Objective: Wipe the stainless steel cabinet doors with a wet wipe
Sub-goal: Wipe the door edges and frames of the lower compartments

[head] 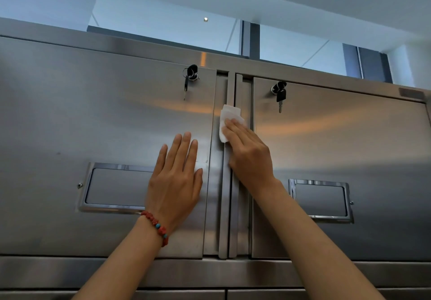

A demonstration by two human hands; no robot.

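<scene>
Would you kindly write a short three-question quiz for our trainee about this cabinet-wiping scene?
1. True or false: the wet wipe is under the right hand.
2. Where is the wipe pressed? A) left door's recessed handle B) centre strip between the doors C) ceiling
3. Fill in: the left hand lies ____ on the left door.

Key: 1 true; 2 B; 3 flat.

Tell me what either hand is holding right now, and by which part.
Neither hand grips anything. The right hand presses the wet wipe flat against the strip between the doors, fingers on its lower part. The left hand rests flat on the left door.
</scene>
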